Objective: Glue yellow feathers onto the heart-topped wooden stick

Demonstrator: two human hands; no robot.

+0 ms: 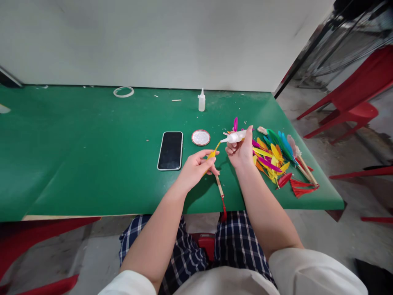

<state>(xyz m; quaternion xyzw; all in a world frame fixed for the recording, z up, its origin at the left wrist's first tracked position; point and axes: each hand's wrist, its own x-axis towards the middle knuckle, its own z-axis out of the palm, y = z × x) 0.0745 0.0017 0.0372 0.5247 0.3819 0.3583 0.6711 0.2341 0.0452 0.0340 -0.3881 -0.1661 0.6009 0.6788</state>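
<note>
My left hand [200, 167] pinches a yellow feather [211, 155], its thin end pointing up and right. Below that hand a wooden stick [219, 186] with a red tassel [224, 214] hangs over the table's front edge; how it is held is hidden. In my right hand [242, 153] is a white glue bottle [236, 136], tipped sideways, its nozzle at the tip of the feather. Beside my right hand lies a pile of loose feathers [270, 157] in yellow, orange and magenta.
On the green table [92, 164] are a phone [170, 150], a round lid [200, 137], a second small bottle [201, 100] and a white ring [123, 92]. Feathered sticks with red tassels [302, 187] lie near the right edge. A white panel [147, 41] rises behind; red chairs [353, 90] stand right.
</note>
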